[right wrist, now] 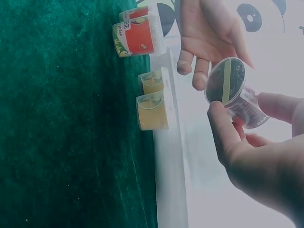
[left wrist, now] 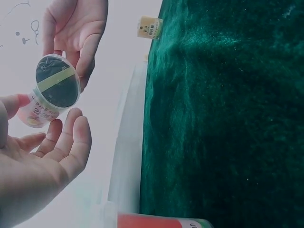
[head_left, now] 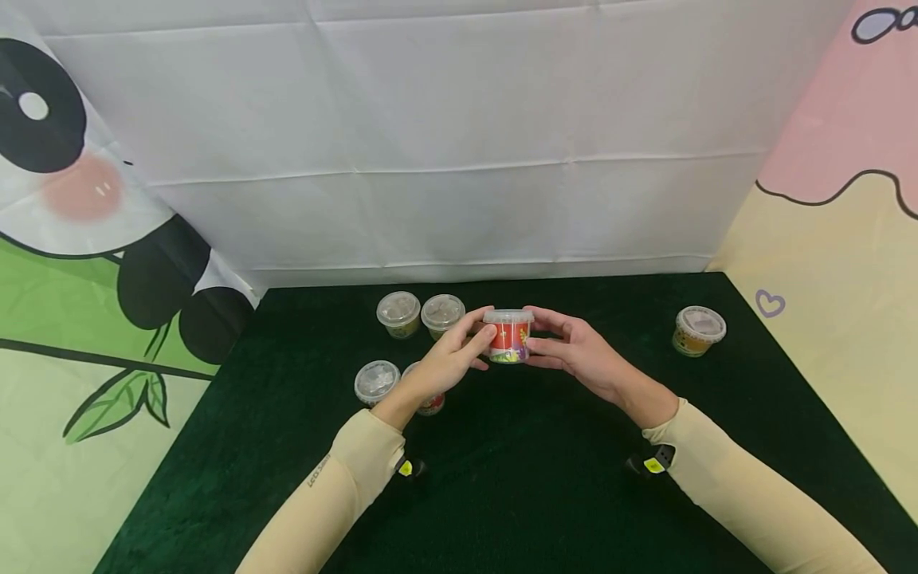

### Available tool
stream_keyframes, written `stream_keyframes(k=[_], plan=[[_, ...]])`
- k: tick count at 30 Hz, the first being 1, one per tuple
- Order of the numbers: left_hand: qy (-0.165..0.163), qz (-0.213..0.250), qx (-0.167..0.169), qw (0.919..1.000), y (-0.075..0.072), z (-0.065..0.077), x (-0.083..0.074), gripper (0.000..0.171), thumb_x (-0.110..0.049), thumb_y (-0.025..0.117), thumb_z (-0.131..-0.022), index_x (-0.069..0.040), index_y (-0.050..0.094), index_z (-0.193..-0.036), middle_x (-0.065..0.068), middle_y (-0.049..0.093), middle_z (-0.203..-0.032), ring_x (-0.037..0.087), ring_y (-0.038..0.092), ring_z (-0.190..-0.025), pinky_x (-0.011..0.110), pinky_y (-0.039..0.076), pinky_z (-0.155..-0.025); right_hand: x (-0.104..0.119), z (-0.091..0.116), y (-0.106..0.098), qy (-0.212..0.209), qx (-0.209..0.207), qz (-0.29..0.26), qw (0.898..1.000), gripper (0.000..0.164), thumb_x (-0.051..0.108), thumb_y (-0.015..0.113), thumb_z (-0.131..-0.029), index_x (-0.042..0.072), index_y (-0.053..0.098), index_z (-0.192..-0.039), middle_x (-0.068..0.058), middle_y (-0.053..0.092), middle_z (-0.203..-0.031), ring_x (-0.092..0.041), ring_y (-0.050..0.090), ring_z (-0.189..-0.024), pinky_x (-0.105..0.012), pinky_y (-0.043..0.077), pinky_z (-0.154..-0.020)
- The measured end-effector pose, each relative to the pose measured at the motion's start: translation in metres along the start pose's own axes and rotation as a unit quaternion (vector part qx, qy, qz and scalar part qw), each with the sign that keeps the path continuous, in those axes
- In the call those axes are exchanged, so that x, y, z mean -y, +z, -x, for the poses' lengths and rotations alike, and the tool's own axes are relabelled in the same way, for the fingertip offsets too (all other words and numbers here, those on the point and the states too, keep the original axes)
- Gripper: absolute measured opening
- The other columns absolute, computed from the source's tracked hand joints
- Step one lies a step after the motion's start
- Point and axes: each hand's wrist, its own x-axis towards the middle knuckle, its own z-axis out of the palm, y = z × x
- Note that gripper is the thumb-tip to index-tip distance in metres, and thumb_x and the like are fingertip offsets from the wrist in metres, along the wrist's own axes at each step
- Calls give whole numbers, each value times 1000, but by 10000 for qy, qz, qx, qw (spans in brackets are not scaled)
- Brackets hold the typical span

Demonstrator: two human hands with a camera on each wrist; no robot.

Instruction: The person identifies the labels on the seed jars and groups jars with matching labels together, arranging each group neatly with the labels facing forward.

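Observation:
Both hands hold up a small round plastic tub [head_left: 509,338] with a clear lid and a red, flowered label, above the dark green cloth. My left hand [head_left: 450,357] grips its left side, thumb across the front. From the other side my right hand [head_left: 582,355] pinches it, with the thumb low on the label and a finger near the lid rim. In the left wrist view the tub's dark underside [left wrist: 58,83] shows, crossed by a pale yellow strip. The right wrist view has the same dark base [right wrist: 224,81] tilted between the hands, with printed text on the side.
At the back left stand two yellowish lidded tubs, one farther left [head_left: 398,314] and one beside it [head_left: 442,313]. Nearer, another lidded tub [head_left: 376,382] and a red-labelled tub [head_left: 432,404] are partly behind the left forearm. One yellow tub [head_left: 699,331] stands at the right.

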Motion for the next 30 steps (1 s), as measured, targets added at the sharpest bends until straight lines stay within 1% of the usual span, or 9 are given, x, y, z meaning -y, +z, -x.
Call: stream_keyframes(k=[7, 12, 16, 18, 22, 25, 30], plan=[[34, -62, 40, 10000, 2, 1, -2, 55, -37, 41, -111, -16, 25, -159, 16, 45, -137, 30, 58, -114, 43, 56, -90, 0, 0, -1, 32, 85, -96, 9999, 69, 16, 60, -102, 9, 25, -161, -20, 32, -151, -32, 52, -129, -39, 50, -102], [41, -106, -35, 9999, 3, 0, -3, 54, -38, 41, -110, -19, 24, -159, 15, 44, -138, 30, 57, -114, 43, 55, -89, 1, -1, -1, 21, 79, -265, 9996, 71, 17, 61, -102, 12, 23, -162, -18, 31, -155, -32, 53, -128, -40, 51, -101], [46, -114, -97, 9999, 3, -1, -2, 54, -37, 42, -110, -19, 24, -158, 16, 44, -137, 29, 58, -113, 43, 55, -89, 1, -1, -1, 18, 75, -292, 9995, 70, 18, 60, -102, 12, 23, -162, -17, 30, -158, -33, 52, -129, -40, 51, -101], [76, -123, -81, 9999, 4, -2, -1, 55, -35, 44, -110, -19, 24, -158, 17, 44, -136, 30, 58, -111, 45, 55, -89, 0, -1, -1, 23, 81, -299, 9995, 70, 18, 60, -103, 12, 23, -162, -17, 31, -158, -33, 51, -130, -40, 50, -101], [111, -113, 76, 9998, 6, -2, -2, 58, -35, 50, -108, -21, 24, -158, 14, 44, -137, 29, 58, -109, 47, 55, -90, 0, -2, 0, -41, 153, -230, 9996, 66, 19, 58, -104, 11, 25, -161, -16, 33, -157, -32, 49, -133, -39, 50, -102], [126, -117, 128, 9998, 8, -2, -3, 60, -36, 53, -107, -21, 25, -158, 11, 44, -138, 27, 57, -109, 45, 55, -90, 0, -2, 1, -128, 218, -144, 9996, 65, 20, 57, -105, 10, 26, -160, -16, 35, -156, -31, 49, -133, -38, 50, -102], [175, -147, 60, 9997, 9, -2, -4, 58, -35, 53, -107, -19, 27, -157, 10, 46, -136, 27, 57, -108, 40, 55, -88, 0, -2, 2, -176, 204, -126, 9996, 65, 21, 57, -105, 9, 26, -160, -17, 36, -155, -29, 50, -132, -38, 50, -102]])
